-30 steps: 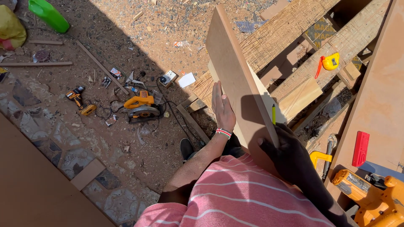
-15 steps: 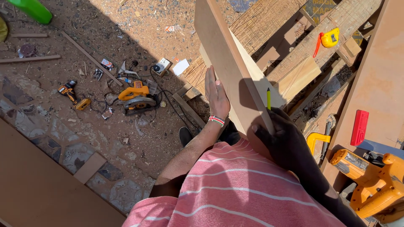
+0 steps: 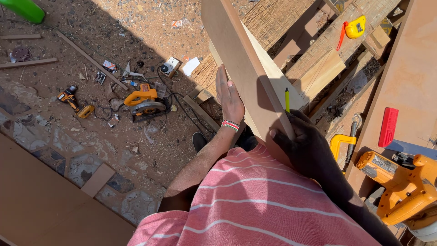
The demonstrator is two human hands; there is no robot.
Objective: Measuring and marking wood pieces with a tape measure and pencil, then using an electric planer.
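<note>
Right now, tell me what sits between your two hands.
In the head view, only the brown board lies there, standing on edge. The left hand lies flat on one face; the right hand, holding a yellow pencil, grips the other.

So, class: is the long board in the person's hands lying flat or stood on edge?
On edge. The board shows its narrow edge upward, the left hand flat against one face, the right hand, holding a pencil, gripping the other.
</note>
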